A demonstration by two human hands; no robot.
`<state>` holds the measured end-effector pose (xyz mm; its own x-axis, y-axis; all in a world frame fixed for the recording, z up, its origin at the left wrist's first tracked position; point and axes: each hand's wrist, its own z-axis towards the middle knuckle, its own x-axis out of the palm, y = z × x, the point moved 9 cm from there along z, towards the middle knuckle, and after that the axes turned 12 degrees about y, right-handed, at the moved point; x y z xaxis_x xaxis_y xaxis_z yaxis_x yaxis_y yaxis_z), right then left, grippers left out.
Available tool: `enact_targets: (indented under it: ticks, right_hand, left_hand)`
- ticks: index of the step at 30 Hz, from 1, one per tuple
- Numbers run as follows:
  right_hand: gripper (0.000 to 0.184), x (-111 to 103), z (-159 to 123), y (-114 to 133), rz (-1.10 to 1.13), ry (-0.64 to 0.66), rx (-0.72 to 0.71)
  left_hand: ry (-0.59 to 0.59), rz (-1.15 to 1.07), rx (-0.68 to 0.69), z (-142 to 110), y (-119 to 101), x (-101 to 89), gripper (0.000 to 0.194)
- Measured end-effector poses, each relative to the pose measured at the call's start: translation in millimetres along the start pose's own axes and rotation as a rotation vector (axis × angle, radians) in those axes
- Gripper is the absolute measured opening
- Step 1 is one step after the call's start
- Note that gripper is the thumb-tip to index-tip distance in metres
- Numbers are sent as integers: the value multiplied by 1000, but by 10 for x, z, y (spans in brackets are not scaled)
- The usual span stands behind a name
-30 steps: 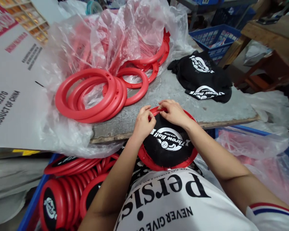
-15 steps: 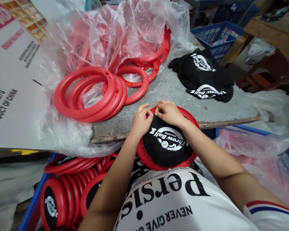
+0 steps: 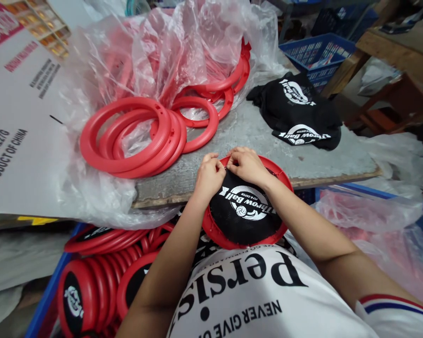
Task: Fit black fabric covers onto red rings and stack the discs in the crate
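Here, a red-rimmed black mesh disc (image 3: 245, 227) sits under the hands and stretches toward the shirt (image 3: 264, 298); round, no long axis. Left hand (image 3: 210, 174) and right hand (image 3: 246, 164) close together, clamped at its far rim, equally near. Beyond them: worktop (image 3: 232, 136). Ahead-left, stacked red rings (image 3: 172, 143); ahead-right, black cloth pile (image 3: 291, 115). No obstruction seen.

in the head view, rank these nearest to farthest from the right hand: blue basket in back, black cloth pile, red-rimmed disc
1. Red-rimmed disc: touching the right hand.
2. Black cloth pile: on the table, ahead and to the right.
3. Blue basket: beyond the table's far edge, behind the pile.
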<state>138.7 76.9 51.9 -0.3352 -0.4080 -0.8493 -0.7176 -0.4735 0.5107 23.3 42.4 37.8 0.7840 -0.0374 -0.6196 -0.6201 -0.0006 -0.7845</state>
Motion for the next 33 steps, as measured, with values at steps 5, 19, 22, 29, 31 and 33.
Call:
enact_targets:
  ticks: [5,19,22,29,31,33]
  right_hand:
    - [12,-27,-13,-2,-6,-21,-7]
    - [11,-252,-74,-236,-8,-55,23]
    - [17,-249,-171,-317,34,-119,97]
    - [24,-199,-300,-293,29,-128,79]
    - [24,-215,-237,-217,5,-93,14]
    - [21,-203,-148,-154,-6,-35,-40]
  left_hand:
    - [-22,-21,54,-97,-18,-25,11]
    - [-111,107,197,-209,-100,-43,23]
    - [-38,143,245,-83,-168,-46,19]
    - [-1,105,223,-35,-180,11,9]
    - [-12,73,217,-40,-175,20,9]
    - [-17,40,214,-42,-173,21,8]
